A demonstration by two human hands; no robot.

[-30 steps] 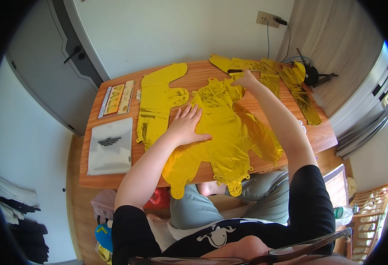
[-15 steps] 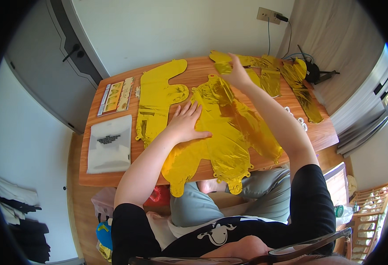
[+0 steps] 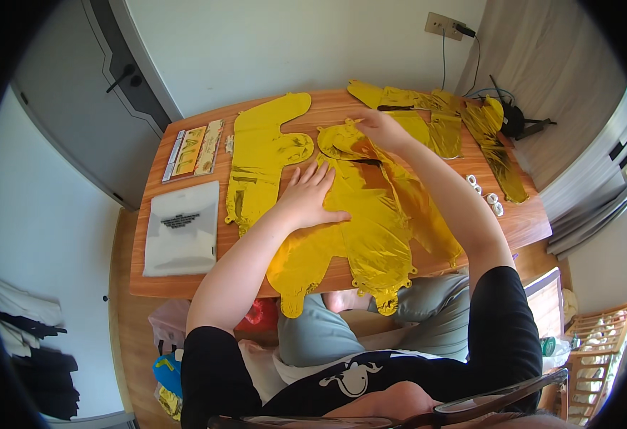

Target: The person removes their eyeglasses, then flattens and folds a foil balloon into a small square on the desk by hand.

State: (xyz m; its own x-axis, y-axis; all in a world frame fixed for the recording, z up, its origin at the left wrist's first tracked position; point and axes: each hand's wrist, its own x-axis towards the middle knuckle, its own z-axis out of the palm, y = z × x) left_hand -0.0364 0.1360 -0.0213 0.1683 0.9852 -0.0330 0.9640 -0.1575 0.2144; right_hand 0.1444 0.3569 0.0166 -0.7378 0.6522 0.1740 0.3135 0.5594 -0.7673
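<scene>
Wooden table (image 3: 520,222): hands (image 3: 306,196) flatten gold foil balloon (image 3: 370,214) beside white packet (image 3: 182,227)

One head-worn fisheye camera is looking steeply down, close over the brown wooden bench (image 3: 185,275), facing the white wall.

We cannot read the print on the flat white plastic bag (image 3: 182,234) or on the card strips (image 3: 192,151) at the table's far left corner; it is too small. Our left hand (image 3: 308,198) covers part of the gold foil balloon (image 3: 370,214), whose lower tips hang past the wooden table (image 3: 524,222) edge. Our right hand (image 3: 379,129) hides its own fingertips against the foil.
</scene>
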